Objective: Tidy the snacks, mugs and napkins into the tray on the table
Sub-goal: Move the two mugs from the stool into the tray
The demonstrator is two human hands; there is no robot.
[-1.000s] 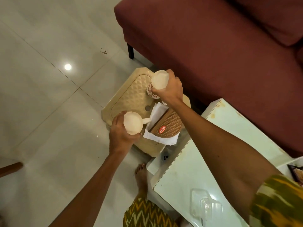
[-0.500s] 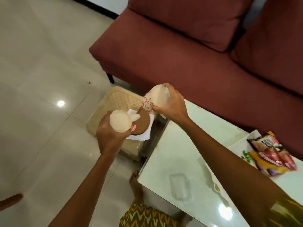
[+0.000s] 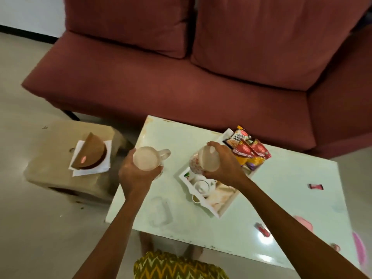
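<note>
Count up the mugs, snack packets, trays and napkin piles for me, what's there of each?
Mugs: 2, a plain mug in the left hand and a patterned mug in the right hand
Snack packets: about 4, overlapping
Trays: 1
Napkin piles: 1
Total: about 8

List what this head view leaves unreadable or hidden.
- Right hand covers part of the floral mug; handle unseen.
- Tray: middle hidden by that mug and hand.
- Snack packets: print blurred.
- Pink things at right edge: cut off, smeared.
- Left hand hides the plain mug base.
</note>
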